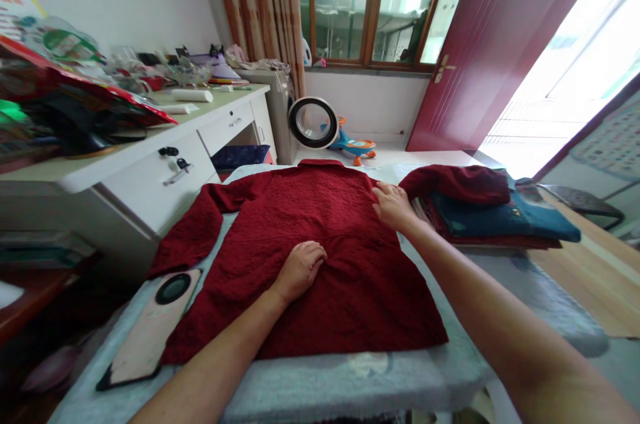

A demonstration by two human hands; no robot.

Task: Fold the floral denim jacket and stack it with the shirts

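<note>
A dark red long-sleeved shirt (pixel 300 211) lies spread out on a bed or table with a pale blue cover, its collar at the far end. My left hand (pixel 301 267) rests on the middle of the shirt, its fingers bent and closed on the cloth, with creases around them. At the shirt's right shoulder, my right hand (pixel 393 205) has its fingers closed on the fabric by the sleeve seam. The left sleeve (pixel 187 237) angles down toward me. The right sleeve (pixel 460 184) stretches out over a stack of folded clothes (pixel 520 214).
A beige phone-like slab (pixel 150 331) with a round dark camera lies by the shirt's left edge. On the left stands a white desk (pixel 165 171) crowded with items. Behind are a washing machine with its round door (pixel 314 123) ajar and a red door (pixel 450 44).
</note>
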